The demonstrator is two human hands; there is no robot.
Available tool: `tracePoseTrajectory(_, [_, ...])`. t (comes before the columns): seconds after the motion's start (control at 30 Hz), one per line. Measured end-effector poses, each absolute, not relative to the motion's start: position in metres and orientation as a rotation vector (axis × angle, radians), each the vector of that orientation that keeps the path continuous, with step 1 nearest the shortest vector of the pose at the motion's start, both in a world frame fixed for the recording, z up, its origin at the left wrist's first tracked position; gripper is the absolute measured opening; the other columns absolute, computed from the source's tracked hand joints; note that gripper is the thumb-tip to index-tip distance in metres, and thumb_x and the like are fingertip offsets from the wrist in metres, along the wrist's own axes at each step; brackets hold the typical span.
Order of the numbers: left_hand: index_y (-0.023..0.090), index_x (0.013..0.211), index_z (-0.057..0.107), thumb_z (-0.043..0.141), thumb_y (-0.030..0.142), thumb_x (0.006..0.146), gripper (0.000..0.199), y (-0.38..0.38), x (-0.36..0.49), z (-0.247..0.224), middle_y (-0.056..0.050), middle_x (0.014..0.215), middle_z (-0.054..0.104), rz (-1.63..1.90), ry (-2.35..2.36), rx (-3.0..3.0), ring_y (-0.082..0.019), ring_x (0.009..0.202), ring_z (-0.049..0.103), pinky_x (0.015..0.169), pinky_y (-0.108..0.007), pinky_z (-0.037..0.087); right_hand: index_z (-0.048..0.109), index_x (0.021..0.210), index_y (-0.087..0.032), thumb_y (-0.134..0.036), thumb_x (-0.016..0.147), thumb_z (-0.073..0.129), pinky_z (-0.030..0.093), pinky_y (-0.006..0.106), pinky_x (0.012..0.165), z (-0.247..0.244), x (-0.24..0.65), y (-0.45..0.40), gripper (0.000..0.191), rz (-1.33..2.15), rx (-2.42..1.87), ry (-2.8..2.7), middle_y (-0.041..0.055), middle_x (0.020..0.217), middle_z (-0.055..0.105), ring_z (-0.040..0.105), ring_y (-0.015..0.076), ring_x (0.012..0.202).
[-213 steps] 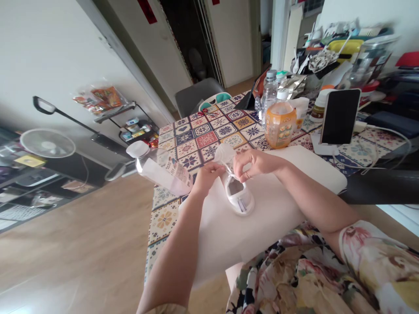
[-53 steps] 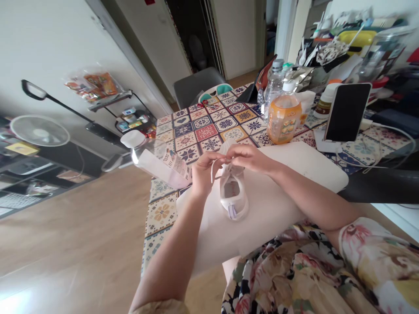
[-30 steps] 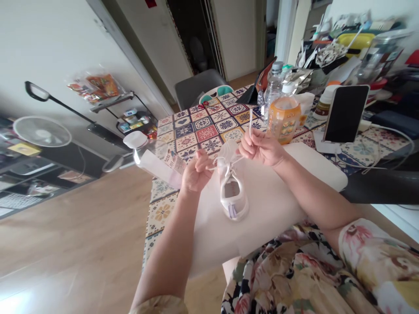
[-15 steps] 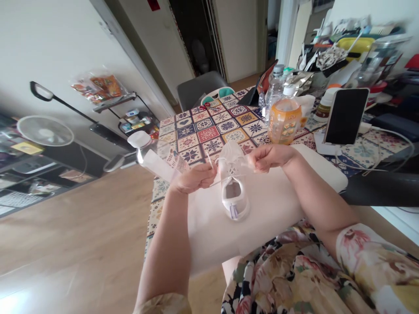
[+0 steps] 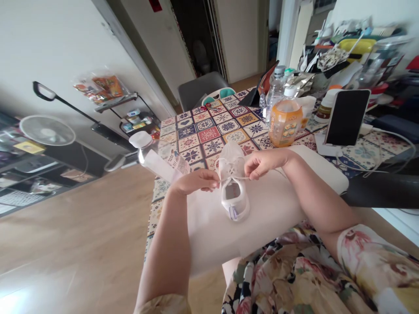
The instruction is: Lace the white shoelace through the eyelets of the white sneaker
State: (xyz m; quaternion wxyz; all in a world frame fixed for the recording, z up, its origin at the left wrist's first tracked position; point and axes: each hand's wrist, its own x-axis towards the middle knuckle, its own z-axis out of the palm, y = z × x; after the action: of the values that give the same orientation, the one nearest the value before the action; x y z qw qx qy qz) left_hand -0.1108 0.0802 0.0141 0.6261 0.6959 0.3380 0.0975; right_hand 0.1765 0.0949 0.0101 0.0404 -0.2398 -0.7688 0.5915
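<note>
Table: I saw its patterned cloth [image 5: 209, 133] run from the near left edge to the far side.
Mat: the white mat [image 5: 216, 244] lay across the near part, under the shoe and both forearms.
Chair: a grey chair [image 5: 196, 89] stood at the far end.
Big bottle: the big bottle [image 5: 160, 163] was at the left edge, just beyond the left hand.
Shoe: I had the white shoe [image 5: 242, 192] on the mat between the hands, toe far, heel near, opening up.
Juice bottle: the orange bottle [image 5: 284, 124] stood far right of the shoe.
Phone: the phone [image 5: 347, 117] leaned on its stand at the right, screen dark.
Left hand: the left hand [image 5: 201, 180] was closed, fingertips pinching lace at the shoe's left side.
Right hand: the right hand [image 5: 262, 163] was closed too, pinching lace on the right.
Lace: the lace [image 5: 240, 177] stretched between both hands, just above the opening's far rim.
</note>
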Motion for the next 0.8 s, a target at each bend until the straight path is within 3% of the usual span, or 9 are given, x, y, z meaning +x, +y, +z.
tracePoseTrajectory(0.17, [0.019,0.07,0.077,0.076,0.037,0.071,0.017,0.082,-0.109,0.012,-0.009,0.067,0.07,-0.031,0.648,1.661,-0.018,0.059,0.062,0.052,-0.026,0.048,0.069,0.078,-0.014,-0.039,0.079,0.072,0.043,0.022,0.063,0.007,0.168,0.094,0.026,1.838,-0.727,-2.466,0.0012,0.075,0.07,0.059,0.0108,0.068])
tracePoseTrajectory(0.3, [0.019,0.068,0.076,0.076,0.038,0.071,0.02,0.083,-0.102,0.007,-0.008,0.065,0.071,0.134,0.667,1.7,-0.02,0.062,0.065,0.06,-0.028,0.051,0.07,0.077,-0.014,-0.04,0.077,0.074,0.044,0.026,0.074,-0.001,0.162,0.099,0.026,1.747,-0.728,-2.381,0.0004,0.076,0.069,0.06,0.0134,0.077])
tracePoseTrajectory(0.5, [0.019,0.074,0.077,0.076,0.039,0.073,0.02,0.087,-0.104,0.003,-0.007,0.072,0.072,0.253,0.699,1.766,-0.019,0.068,0.065,0.065,-0.028,0.05,0.071,0.077,-0.014,-0.039,0.078,0.073,0.043,0.028,0.076,0.003,0.177,0.104,0.025,1.622,-0.814,-2.312,-0.0001,0.075,0.067,0.057,0.0132,0.074])
tracePoseTrajectory(0.8, [0.019,0.072,0.074,0.083,0.039,0.069,0.021,0.085,-0.091,-0.007,-0.007,0.089,0.071,1.005,0.491,1.456,-0.017,0.081,0.064,0.078,-0.03,0.048,0.07,0.072,-0.015,-0.04,0.074,0.081,0.046,0.029,0.085,0.001,0.16,0.097,0.028,1.741,-0.374,-1.571,0.0035,0.094,0.072,0.064,0.0153,0.089])
